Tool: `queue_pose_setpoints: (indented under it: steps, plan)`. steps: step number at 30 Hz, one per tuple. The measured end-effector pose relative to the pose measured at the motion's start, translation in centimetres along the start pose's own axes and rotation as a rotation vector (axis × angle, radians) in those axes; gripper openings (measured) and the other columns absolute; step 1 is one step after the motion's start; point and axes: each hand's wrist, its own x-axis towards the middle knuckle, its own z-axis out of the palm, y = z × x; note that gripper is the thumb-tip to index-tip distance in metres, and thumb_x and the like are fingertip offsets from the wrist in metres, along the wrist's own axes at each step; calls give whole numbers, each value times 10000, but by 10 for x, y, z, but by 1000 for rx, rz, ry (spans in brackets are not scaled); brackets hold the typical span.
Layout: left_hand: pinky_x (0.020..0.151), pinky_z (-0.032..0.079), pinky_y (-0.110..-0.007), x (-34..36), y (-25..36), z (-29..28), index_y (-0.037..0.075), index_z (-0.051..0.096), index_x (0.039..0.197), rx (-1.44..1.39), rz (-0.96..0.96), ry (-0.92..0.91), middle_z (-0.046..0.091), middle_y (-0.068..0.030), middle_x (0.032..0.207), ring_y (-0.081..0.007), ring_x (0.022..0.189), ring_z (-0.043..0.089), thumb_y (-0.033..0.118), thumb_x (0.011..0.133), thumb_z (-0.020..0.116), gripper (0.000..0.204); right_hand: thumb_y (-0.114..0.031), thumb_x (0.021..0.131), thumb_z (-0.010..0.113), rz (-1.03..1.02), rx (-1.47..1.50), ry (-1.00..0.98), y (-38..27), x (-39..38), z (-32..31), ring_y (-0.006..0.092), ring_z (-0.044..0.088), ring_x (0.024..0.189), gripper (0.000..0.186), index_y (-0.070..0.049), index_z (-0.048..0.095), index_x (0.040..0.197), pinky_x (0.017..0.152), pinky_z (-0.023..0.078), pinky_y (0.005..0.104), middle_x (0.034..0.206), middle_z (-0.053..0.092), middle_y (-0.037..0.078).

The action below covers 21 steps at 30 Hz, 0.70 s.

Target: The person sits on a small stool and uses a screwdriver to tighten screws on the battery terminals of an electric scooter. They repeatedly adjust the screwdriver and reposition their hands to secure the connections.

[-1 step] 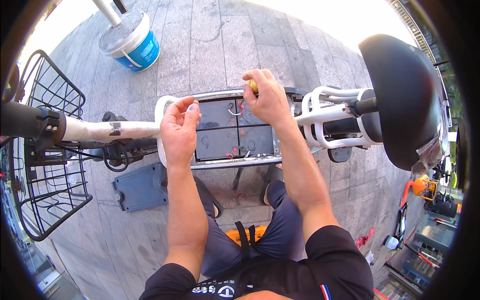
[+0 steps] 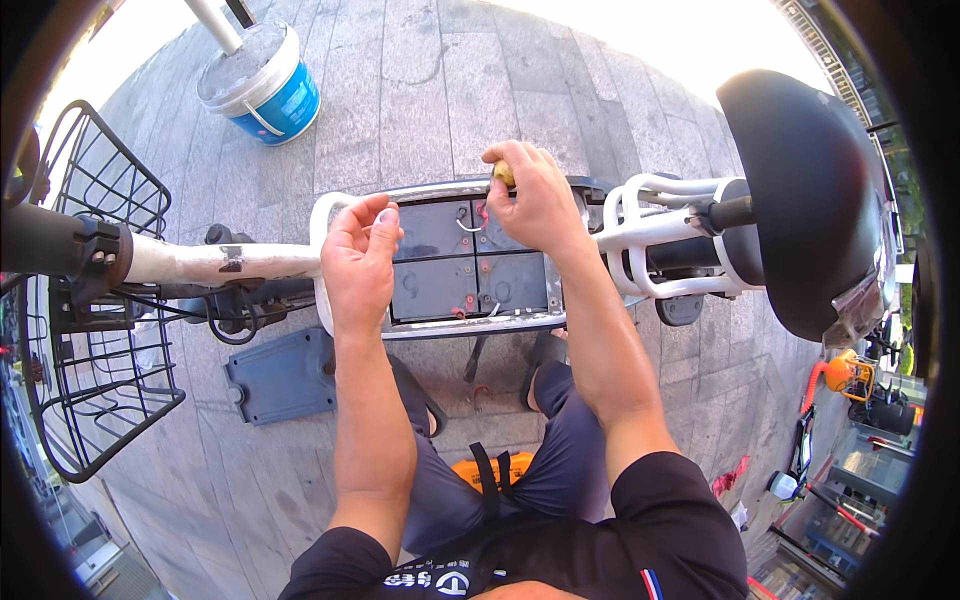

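The battery tray (image 2: pixel 480 326) of a two-wheeler stands open, and in it four dark battery blocks (image 2: pixel 432 285) sit two by two, with a white wire (image 2: pixel 467 225) looping over the far pair and small red terminals near the joins. By the tray's far edge, the right hand (image 2: pixel 535 200) closes thumb and fingers around a yellowish lump (image 2: pixel 503 174); the fingers cover most of it, so its kind is hard to make out. Over the tray's left end, the left hand (image 2: pixel 363 245) has loosely curled fingers, thumb close to them; whether it pinches anything cannot be told. Beyond the tray to the left, a blue-and-white bucket (image 2: pixel 288 105) holds a grey fill around a pole (image 2: pixel 213 25), which the upper edge cuts off. Well left of the tray hangs a black wire basket (image 2: pixel 130 441), its contents unclear. Nearer than the tray, the left forearm partly hides a dark panel (image 2: pixel 283 375), and black straps cross an orange case (image 2: pixel 516 466).
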Motion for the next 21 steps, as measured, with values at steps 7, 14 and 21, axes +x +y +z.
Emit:
queue_pose_setpoints:
  steps: [7,14,21]
  plan:
    - [696,463,-202,0,-4,3,-17,630,1150,-14,-8,-53,659,-29,982,-67,800,579,136,950,672,255,-94,824,627,-40,0,71,2,2,0,332,609,947,214,-96,641,1037,841,489,426,991,646,121]
    - [732,481,-231,-2,-2,7,-5,633,1185,90,-36,-106,669,-44,1037,-95,841,610,198,948,683,317,-90,820,637,56,10,45,2,0,2,337,621,931,246,-110,646,1065,830,500,416,1004,654,105]
    - [701,456,-191,-3,3,11,-37,610,1161,58,-23,-97,647,-18,960,-50,806,560,139,955,672,278,-111,855,612,71,-97,102,1,0,-4,345,645,861,276,-89,620,1130,795,518,433,1016,665,117]
